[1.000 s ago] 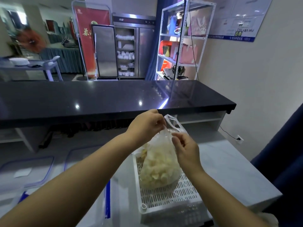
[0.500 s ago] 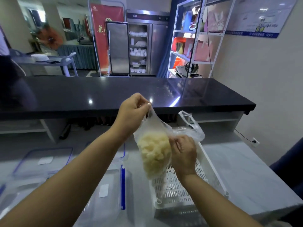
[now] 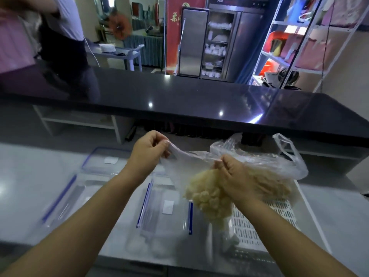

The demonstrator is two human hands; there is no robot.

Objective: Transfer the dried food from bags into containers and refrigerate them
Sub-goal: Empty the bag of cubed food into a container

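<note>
Long black counter [image 3: 199,96] across the back, pale worktop [image 3: 30,176] below it. White slotted basket [image 3: 279,216] on the right, clear container [image 3: 157,216] with blue clips just beside it. Clear plastic bag [image 3: 259,162] of pale dried food [image 3: 205,194] hangs above where they meet — left hand [image 3: 148,149] pinches one stretched edge, right hand [image 3: 234,176] grips the other.

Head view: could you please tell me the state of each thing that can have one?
left hand, pinching the clear bag's edge.
right hand, gripping its other edge.
clear bag, held up, stretched between both hands.
dried food, inside the clear bag.
second bag, lying loose in the white basket.
lid, flat on the counter.
container, no food visible; blurred.
</note>
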